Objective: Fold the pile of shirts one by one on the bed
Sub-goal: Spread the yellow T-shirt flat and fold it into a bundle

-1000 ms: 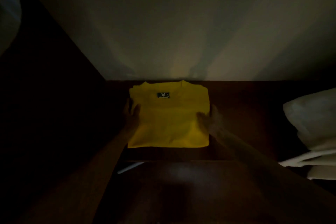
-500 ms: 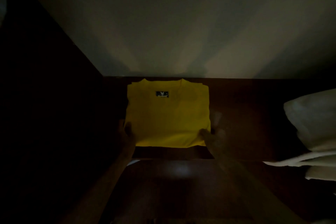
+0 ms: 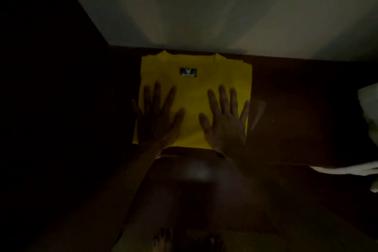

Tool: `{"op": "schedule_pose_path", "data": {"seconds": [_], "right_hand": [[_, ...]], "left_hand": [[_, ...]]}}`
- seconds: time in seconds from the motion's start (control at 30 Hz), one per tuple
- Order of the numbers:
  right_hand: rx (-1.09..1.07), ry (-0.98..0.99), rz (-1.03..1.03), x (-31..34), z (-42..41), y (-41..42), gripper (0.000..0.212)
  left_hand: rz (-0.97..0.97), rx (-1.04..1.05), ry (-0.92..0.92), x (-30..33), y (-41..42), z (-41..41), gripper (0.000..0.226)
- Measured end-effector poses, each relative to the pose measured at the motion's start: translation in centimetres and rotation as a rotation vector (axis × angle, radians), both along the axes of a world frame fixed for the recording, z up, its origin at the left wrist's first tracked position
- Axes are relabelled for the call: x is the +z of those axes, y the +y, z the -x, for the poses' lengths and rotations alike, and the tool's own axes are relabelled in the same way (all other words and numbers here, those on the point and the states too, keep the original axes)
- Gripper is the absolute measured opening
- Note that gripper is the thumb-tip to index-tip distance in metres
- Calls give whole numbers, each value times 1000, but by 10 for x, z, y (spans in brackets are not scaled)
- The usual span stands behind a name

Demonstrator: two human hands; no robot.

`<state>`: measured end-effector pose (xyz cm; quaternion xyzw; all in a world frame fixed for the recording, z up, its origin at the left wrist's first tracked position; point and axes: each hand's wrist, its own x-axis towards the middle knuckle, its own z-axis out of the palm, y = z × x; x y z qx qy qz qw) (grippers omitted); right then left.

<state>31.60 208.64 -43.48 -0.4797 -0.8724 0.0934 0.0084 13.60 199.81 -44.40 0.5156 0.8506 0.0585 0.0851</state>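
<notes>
Now left hand (image 3: 155, 116), right hand (image 3: 224, 117) moved from shirt edges onto yellow shirt (image 3: 194, 96), fingers spread flat, pressing.

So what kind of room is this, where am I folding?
Probably a dim bedroom: a folded yellow shirt lies on a dark surface against a pale wall, with white bedding or pillows at the right edge.

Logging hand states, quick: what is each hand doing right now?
Left hand: open, fingers spread flat on the folded yellow shirt.
Right hand: open, flat on the same shirt.
</notes>
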Motion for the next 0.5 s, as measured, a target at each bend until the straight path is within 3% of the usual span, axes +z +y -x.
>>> {"op": "schedule_pose_path", "data": {"seconds": [0.13,0.27,0.37,0.5], "right_hand": [[1,11,16,3,-2,0,69],[57,-74,231,29,-2,10,67],[70,-145,376,78,-3,21,62],[66,-139,405,184,3,37,60]], "left_hand": [[30,8,-7,7,2,-2,73],[246,-20,-41,31,6,5,71],[355,-18,-77,76,11,7,64],[294,11,-100,175,25,8,63]]}}
